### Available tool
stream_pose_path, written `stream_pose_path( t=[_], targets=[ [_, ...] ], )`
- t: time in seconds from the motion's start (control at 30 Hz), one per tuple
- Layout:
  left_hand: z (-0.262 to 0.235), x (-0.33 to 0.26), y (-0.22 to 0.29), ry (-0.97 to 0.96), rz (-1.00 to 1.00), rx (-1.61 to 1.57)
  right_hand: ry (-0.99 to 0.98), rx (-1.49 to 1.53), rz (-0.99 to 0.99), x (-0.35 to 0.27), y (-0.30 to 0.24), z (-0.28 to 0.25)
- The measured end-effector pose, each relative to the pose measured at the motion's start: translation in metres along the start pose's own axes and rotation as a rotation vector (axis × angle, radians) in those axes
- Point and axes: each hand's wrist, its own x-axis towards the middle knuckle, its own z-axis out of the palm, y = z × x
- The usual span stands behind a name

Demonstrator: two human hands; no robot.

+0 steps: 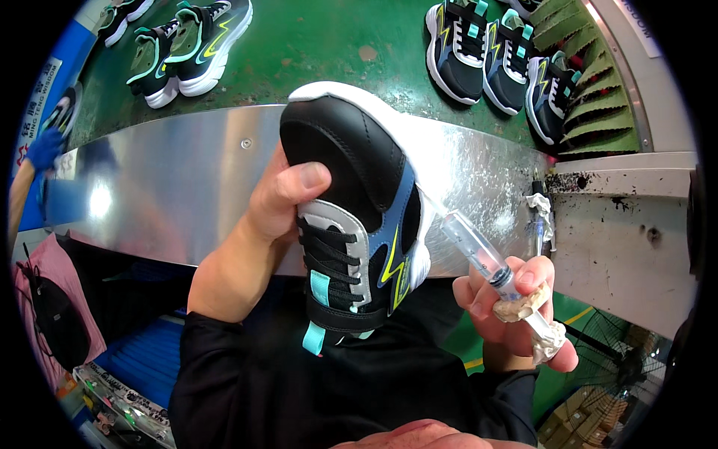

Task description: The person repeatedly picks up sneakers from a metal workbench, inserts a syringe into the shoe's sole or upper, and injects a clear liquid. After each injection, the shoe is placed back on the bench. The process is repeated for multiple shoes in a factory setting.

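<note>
My left hand (280,198) is wrapped round the front of a black sneaker (351,165), its thumb on the upper by the toe. The shoe has a white sole, blue side panel, yellow zigzag and turquoise tabs, and its toe points away from me. In my right hand (508,314) is a clear plastic syringe (479,251), its plunger end wrapped in off-white tape or cloth. The syringe's tip points at the seam between sole and upper on the shoe's right side. Whether the tip touches the seam, I cannot tell.
Several matching sneakers (456,56) stand on the green surface (359,37) at far right, others (198,49) at far left. A metal ledge (179,179) runs below the shoe. Another person's blue-gloved hand (45,150) is at the left edge. A fan (613,352) stands lower right.
</note>
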Motion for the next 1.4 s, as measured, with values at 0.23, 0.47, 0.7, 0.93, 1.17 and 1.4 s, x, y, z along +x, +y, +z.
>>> stream_pose_path(
  t=[0.23,0.47,0.7,0.93,1.17,1.4],
  targets=[
    [0.0,-0.001,0.004,0.009,-0.016,0.021,0.007,0.039,-0.008,-0.008,0.007,-0.007],
    [-0.011,0.002,-0.001,-0.069,-0.014,-0.095,0.032,0.05,-0.004,-0.019,0.014,-0.011],
    [-0.008,0.005,-0.002,0.002,-0.039,-0.212,0.075,0.021,0.016,-0.032,0.017,-0.012],
    [-0.014,0.013,-0.005,-0.009,-0.01,-0.215,0.106,0.023,0.089,-0.042,0.021,-0.016],
    [-0.02,0.023,-0.007,-0.082,-0.014,-0.291,0.09,0.008,0.06,-0.06,0.028,-0.016],
    [-0.058,0.026,0.0,0.315,-0.064,-0.059,0.13,-0.016,0.086,-0.088,0.03,-0.015]
  ],
)
